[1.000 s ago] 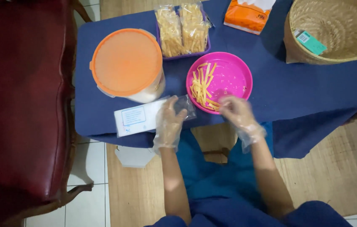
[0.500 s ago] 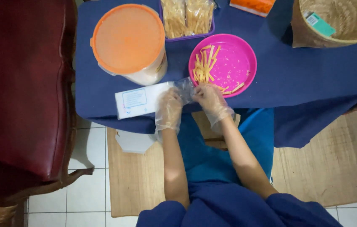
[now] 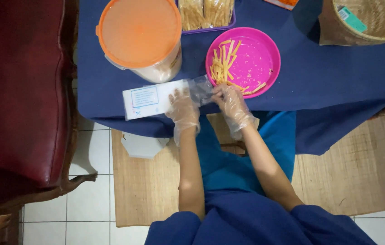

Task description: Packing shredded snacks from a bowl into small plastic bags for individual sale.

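Gloves first: both hands are in thin clear plastic ones, which makes sense since the snack sticks are bare food. Left hand (image 3: 183, 109) has its grip pinched on one side of a small clear plastic bag (image 3: 200, 90), fingers curled, seemingly holding the mouth open and steady at the near edge of the surface (image 3: 333, 77). Right hand (image 3: 232, 100) is closed at the other side of the bag's mouth, right at the near rim of the pink plate (image 3: 265, 81); whether it pinches sticks or just the plastic I can't tell, the glove blurs it.

Bag sits between the two hands, touching both, just beside the plate, so the reach to the yellow sticks (image 3: 223, 68) is short. A white stack of flat bags with a label (image 3: 149, 100) lies left of the left hand, handy for grabbing. Farther off: a big tub with an orange lid (image 3: 139, 34), a purple tray of packed snacks (image 3: 206, 13), and a woven basket (image 3: 374, 20) far right.
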